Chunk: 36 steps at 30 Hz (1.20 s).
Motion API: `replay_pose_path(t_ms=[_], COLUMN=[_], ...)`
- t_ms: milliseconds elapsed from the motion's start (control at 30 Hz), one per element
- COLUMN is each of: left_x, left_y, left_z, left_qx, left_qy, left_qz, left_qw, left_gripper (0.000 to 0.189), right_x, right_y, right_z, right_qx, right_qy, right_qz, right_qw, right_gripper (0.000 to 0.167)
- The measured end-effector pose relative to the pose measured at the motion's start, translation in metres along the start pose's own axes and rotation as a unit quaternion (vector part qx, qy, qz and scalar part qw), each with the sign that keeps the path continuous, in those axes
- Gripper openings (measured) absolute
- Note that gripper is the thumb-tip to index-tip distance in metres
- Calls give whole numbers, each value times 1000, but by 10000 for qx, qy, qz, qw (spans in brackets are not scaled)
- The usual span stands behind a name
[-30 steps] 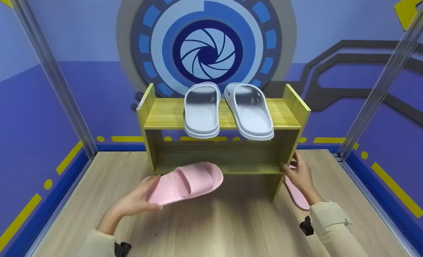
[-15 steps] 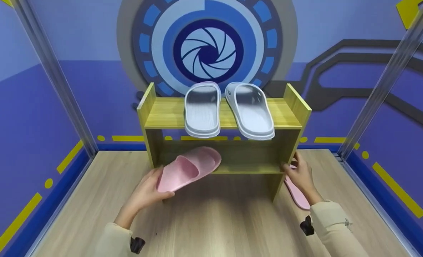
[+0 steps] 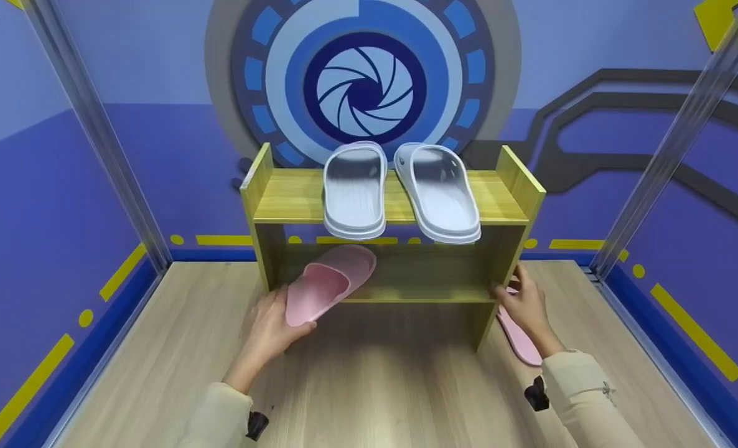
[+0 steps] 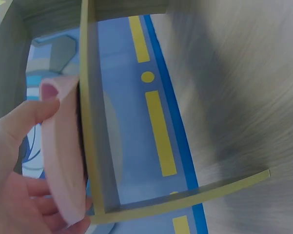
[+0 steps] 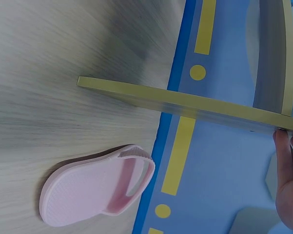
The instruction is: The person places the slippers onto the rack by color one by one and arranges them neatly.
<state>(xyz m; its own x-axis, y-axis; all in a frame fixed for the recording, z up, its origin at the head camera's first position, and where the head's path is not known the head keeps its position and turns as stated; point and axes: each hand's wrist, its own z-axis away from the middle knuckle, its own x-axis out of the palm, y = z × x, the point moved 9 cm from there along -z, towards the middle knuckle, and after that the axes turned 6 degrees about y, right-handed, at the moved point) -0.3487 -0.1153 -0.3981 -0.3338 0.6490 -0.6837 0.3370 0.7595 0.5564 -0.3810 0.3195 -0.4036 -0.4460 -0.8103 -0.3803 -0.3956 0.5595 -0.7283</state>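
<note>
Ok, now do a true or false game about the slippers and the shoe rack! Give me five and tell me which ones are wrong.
1. The left hand is holding a pink slipper. True.

2. The two pale clogs are on the lower shelf of the rack. False: the pale clogs sit side by side on the top shelf.

3. The fingers of the right hand touch the side panel of the rack. True.

4. The right hand is holding the second slipper. False: the second slipper lies on the wooden surface, to the right of the rack.

5. The held slipper is green. False: it is pink.
</note>
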Motion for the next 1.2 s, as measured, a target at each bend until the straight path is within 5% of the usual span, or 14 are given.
replay_pose_path(t_ms=[300, 500, 833, 1200], left_x=[3, -3, -11, 2], left_y=[4, 2, 11, 20], left_z=[2, 7, 10, 15], left_qx=[-59, -93, 254, 76], left_qy=[112, -271, -615, 122], left_qz=[-325, -199, 545, 105], left_qw=[9994, 9994, 9963, 9998], left_gripper=[83, 85, 61, 57], right_x=[1, 1, -4, -1], right_y=[-3, -3, -21, -1], right_z=[1, -1, 0, 0], right_qx=[-65, -50, -186, -79], right_qy=[-41, -34, 83, 62], right_qz=[-69, -79, -273, -154], right_qw=[9999, 10000, 9994, 9998], right_gripper=[54, 53, 42, 48])
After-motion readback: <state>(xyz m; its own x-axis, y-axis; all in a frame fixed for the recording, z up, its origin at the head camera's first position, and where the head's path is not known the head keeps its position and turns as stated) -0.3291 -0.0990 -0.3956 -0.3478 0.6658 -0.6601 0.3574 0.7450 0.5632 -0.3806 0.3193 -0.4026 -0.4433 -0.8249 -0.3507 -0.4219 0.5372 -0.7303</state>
